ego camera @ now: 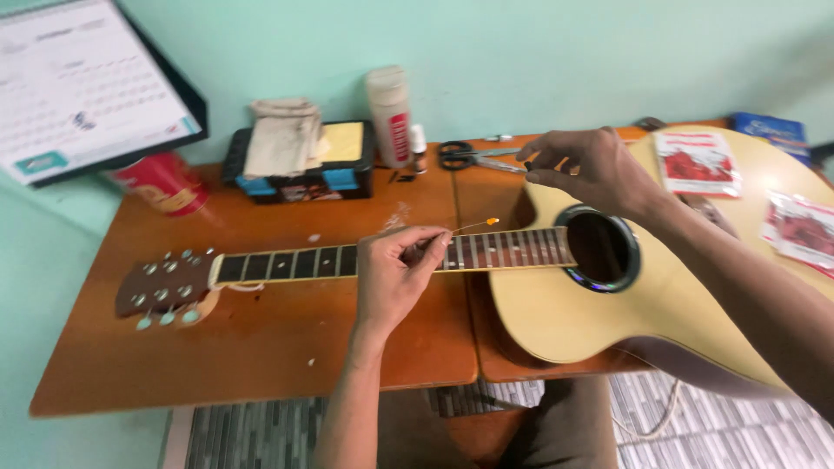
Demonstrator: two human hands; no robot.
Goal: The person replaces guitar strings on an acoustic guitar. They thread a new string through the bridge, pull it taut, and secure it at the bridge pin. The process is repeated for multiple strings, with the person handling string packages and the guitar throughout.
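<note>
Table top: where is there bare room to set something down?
Bare wood lies on the table between the guitar neck and the near edge, left of the left hand. A smaller patch sits between the red cup and the headstock. The back edge is crowded: box, bottle, scissors.

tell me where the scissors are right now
In the head view, the scissors lie at the table's back edge, right of the white bottle, just left of the right hand.

**Guitar and string, as I see them**

I see a pale acoustic guitar [556,321] lying face up across the wooden surface [252,339], headstock to the left, dark fretboard bare. A thin string [473,226] with a small orange end sticks out just above the neck.
</note>
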